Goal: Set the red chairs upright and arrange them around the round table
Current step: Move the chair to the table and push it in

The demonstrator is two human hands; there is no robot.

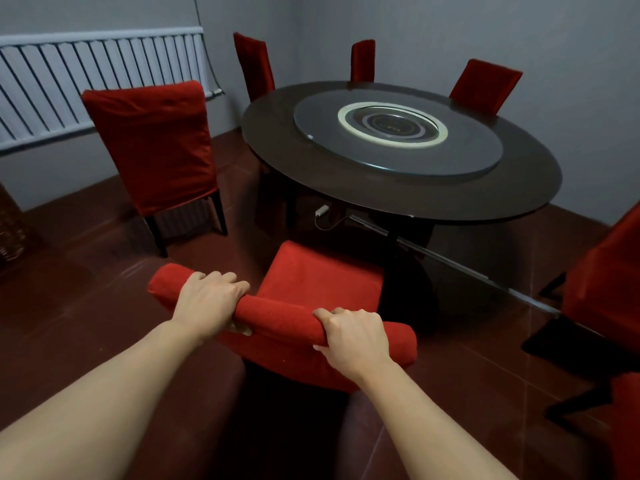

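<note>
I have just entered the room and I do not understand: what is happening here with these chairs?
A person is arranging red chairs around the round table. The left hand and the right hand each grip the top of the nearest chair's backrest; this chair stands upright, facing the table. Three chairs stand at the far side, and another one stands at the left, a little away from the table. At the right edge a chair appears tipped over.
</note>
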